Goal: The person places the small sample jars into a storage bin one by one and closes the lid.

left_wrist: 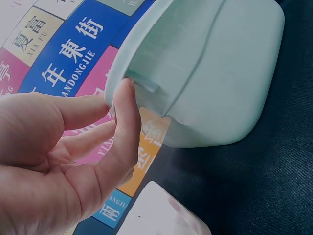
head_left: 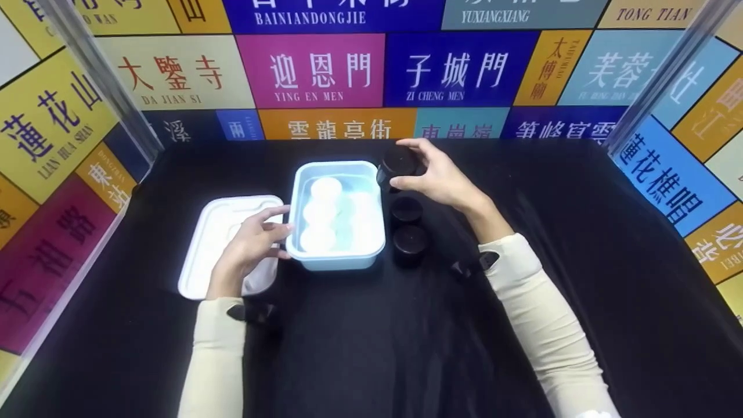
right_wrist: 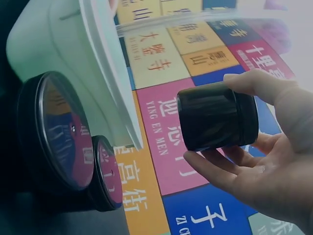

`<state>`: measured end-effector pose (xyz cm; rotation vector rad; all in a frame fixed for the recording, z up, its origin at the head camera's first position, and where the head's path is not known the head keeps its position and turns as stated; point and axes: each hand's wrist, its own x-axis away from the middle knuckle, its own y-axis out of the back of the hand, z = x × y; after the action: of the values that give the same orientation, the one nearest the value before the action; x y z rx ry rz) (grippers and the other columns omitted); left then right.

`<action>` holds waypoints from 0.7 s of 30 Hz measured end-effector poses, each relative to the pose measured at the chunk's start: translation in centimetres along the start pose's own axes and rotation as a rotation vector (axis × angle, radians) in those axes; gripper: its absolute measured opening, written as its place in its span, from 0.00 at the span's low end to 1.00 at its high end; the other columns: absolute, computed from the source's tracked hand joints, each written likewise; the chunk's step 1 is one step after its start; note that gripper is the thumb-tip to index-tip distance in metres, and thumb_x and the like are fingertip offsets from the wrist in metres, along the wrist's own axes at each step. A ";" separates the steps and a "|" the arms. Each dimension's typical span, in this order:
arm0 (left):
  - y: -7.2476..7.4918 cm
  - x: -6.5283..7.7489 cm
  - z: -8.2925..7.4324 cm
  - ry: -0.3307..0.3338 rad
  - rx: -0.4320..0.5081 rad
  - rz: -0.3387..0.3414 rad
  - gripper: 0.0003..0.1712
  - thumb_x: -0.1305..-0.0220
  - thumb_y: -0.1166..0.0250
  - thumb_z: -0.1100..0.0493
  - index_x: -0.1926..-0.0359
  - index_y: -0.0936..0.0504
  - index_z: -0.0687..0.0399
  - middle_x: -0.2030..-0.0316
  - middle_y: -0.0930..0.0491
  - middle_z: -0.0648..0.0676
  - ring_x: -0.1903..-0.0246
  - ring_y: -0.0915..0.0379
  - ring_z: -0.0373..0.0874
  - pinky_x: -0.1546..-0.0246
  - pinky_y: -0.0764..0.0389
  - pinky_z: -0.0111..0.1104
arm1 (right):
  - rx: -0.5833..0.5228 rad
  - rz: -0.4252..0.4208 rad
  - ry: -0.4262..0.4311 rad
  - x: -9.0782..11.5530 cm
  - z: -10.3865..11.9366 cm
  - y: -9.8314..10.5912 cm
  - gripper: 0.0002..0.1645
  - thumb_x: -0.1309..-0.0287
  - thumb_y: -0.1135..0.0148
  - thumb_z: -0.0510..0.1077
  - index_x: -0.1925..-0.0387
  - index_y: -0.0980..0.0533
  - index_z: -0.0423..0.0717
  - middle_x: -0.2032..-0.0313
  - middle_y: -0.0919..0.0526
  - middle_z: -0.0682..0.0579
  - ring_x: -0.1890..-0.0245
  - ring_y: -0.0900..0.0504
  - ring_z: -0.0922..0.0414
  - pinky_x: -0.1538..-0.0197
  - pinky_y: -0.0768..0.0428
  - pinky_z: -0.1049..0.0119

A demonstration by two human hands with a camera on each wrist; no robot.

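A pale blue-green plastic box [head_left: 338, 263] stands open at the middle of the black cloth. Round white things [head_left: 318, 238] line its left side, while glare washes out the right. At the left rim, my left hand [head_left: 249, 242] pinches the edge between thumb and fingers, as the left wrist view shows up close. My right hand [head_left: 446, 181] grips a black jar [right_wrist: 215, 117] between thumb and fingers, lifted beside the box's far right corner. Below that hand stand two more dark, shiny-lidded jars, a nearer one [head_left: 410, 241] and a farther one [head_left: 406, 210].
The white lid [head_left: 203, 247] lies on the cloth left of the box, partly under my left hand and wrist. Colourful panels with Chinese lettering [head_left: 310, 69] rise at the back and both sides. Clear upright posts [head_left: 667, 69] mark the back corners.
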<state>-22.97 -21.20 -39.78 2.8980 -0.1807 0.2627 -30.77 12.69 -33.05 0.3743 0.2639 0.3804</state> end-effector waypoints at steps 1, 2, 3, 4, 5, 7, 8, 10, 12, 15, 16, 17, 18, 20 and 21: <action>0.0 0.0 0.0 0.003 0.000 0.000 0.32 0.27 0.44 0.64 0.25 0.40 0.60 0.49 0.21 0.66 0.63 0.18 0.40 0.68 0.12 0.30 | 0.013 0.012 0.001 0.0 0.1 -0.1 0.43 0.46 0.28 0.36 0.31 0.37 0.39 0.38 0.25 0.41 0.41 0.23 0.51 0.40 0.24 0.71; 0.0 0.1 0.0 0.004 -0.001 0.000 0.32 0.27 0.44 0.64 0.25 0.40 0.60 0.49 0.21 0.66 0.63 0.18 0.40 0.68 0.12 0.30 | 0.022 0.025 0.001 0.0 0.3 -0.1 0.42 0.46 0.28 0.36 0.32 0.37 0.38 0.39 0.24 0.41 0.41 0.23 0.51 0.41 0.23 0.71; 0.0 0.1 0.0 0.003 -0.003 0.000 0.32 0.27 0.44 0.64 0.25 0.40 0.60 0.49 0.21 0.66 0.63 0.18 0.40 0.68 0.12 0.30 | 0.031 0.037 -0.001 0.0 0.5 -0.2 0.42 0.46 0.28 0.36 0.32 0.37 0.38 0.40 0.24 0.40 0.42 0.22 0.51 0.41 0.23 0.71; 0.0 0.1 0.0 0.002 -0.004 -0.001 0.32 0.27 0.44 0.64 0.25 0.40 0.60 0.49 0.21 0.66 0.63 0.18 0.40 0.68 0.12 0.30 | 0.044 0.047 -0.002 0.0 0.6 -0.4 0.42 0.47 0.28 0.36 0.32 0.37 0.38 0.40 0.23 0.40 0.42 0.22 0.51 0.41 0.23 0.70; 0.0 0.1 0.0 0.001 -0.005 -0.002 0.32 0.27 0.44 0.64 0.25 0.40 0.60 0.49 0.21 0.66 0.63 0.18 0.40 0.68 0.12 0.30 | 0.056 0.058 -0.002 0.0 0.7 -0.5 0.42 0.47 0.28 0.37 0.33 0.36 0.38 0.41 0.23 0.40 0.43 0.22 0.51 0.40 0.23 0.68; 0.0 0.0 0.0 -0.002 -0.007 -0.004 0.32 0.27 0.44 0.64 0.26 0.39 0.60 0.49 0.21 0.66 0.63 0.18 0.40 0.68 0.12 0.30 | 0.077 0.075 -0.003 0.0 0.9 -0.8 0.42 0.48 0.28 0.37 0.33 0.36 0.39 0.41 0.23 0.41 0.43 0.22 0.50 0.39 0.23 0.64; 0.0 0.0 0.0 -0.002 -0.006 -0.007 0.31 0.27 0.44 0.64 0.26 0.39 0.60 0.49 0.21 0.65 0.63 0.18 0.40 0.68 0.12 0.30 | 0.086 0.081 -0.002 0.0 1.0 -0.9 0.42 0.48 0.28 0.37 0.33 0.36 0.40 0.41 0.23 0.41 0.43 0.22 0.50 0.38 0.24 0.63; 0.0 0.0 0.0 -0.001 -0.007 -0.008 0.31 0.27 0.44 0.64 0.26 0.39 0.60 0.49 0.21 0.65 0.63 0.17 0.41 0.68 0.12 0.30 | 0.100 0.091 0.000 -0.1 1.2 -1.2 0.42 0.49 0.28 0.37 0.33 0.35 0.41 0.41 0.23 0.42 0.44 0.22 0.50 0.36 0.24 0.61; 0.0 0.0 0.0 -0.003 -0.007 -0.008 0.31 0.27 0.43 0.63 0.26 0.39 0.60 0.49 0.21 0.66 0.63 0.17 0.41 0.68 0.12 0.30 | 0.108 0.103 0.008 -0.1 1.4 -1.4 0.42 0.50 0.27 0.37 0.34 0.35 0.42 0.41 0.23 0.42 0.43 0.22 0.51 0.36 0.24 0.60; 0.0 0.0 0.1 -0.008 -0.009 -0.009 0.31 0.27 0.43 0.63 0.26 0.39 0.60 0.48 0.21 0.68 0.63 0.17 0.41 0.68 0.12 0.30 | 0.126 0.133 0.028 -0.1 1.8 -1.8 0.42 0.51 0.26 0.38 0.35 0.34 0.43 0.42 0.22 0.43 0.44 0.22 0.51 0.36 0.24 0.60; 0.0 0.0 0.1 -0.010 -0.013 -0.008 0.32 0.27 0.44 0.64 0.26 0.39 0.61 0.48 0.21 0.68 0.62 0.17 0.41 0.68 0.12 0.30 | 0.136 0.149 0.033 -0.1 1.9 -1.9 0.42 0.52 0.26 0.38 0.35 0.33 0.44 0.43 0.22 0.43 0.44 0.22 0.52 0.36 0.24 0.61; 0.0 0.1 0.1 -0.011 -0.014 -0.010 0.32 0.27 0.44 0.64 0.26 0.39 0.60 0.48 0.21 0.68 0.62 0.17 0.41 0.68 0.12 0.30 | 0.147 0.164 0.036 -0.1 1.9 -2.0 0.42 0.53 0.25 0.39 0.36 0.33 0.44 0.43 0.21 0.44 0.44 0.22 0.52 0.36 0.24 0.61; -0.1 0.0 0.1 -0.009 -0.014 -0.012 0.31 0.27 0.44 0.64 0.26 0.38 0.60 0.47 0.21 0.69 0.62 0.17 0.41 0.68 0.12 0.30 | 0.157 0.178 0.039 -0.2 2.0 -2.2 0.42 0.53 0.25 0.40 0.36 0.32 0.44 0.43 0.21 0.44 0.44 0.22 0.52 0.36 0.24 0.61; -0.1 0.0 0.1 -0.005 -0.018 -0.011 0.31 0.27 0.44 0.64 0.26 0.38 0.60 0.47 0.21 0.69 0.62 0.17 0.42 0.68 0.12 0.30 | 0.183 0.199 0.039 -0.2 2.1 -2.3 0.42 0.54 0.23 0.41 0.36 0.31 0.45 0.42 0.21 0.45 0.44 0.22 0.52 0.35 0.25 0.60; -0.1 0.0 0.0 -0.003 -0.018 -0.009 0.31 0.27 0.44 0.64 0.26 0.38 0.60 0.47 0.22 0.69 0.62 0.18 0.42 0.68 0.12 0.30 | 0.202 0.206 0.039 -0.3 2.1 -2.4 0.42 0.54 0.23 0.41 0.36 0.31 0.45 0.42 0.22 0.45 0.44 0.22 0.52 0.35 0.25 0.60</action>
<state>-22.96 -21.08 -39.86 2.8813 -0.1694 0.2536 -29.58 9.87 -32.07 0.5953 0.3040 0.5664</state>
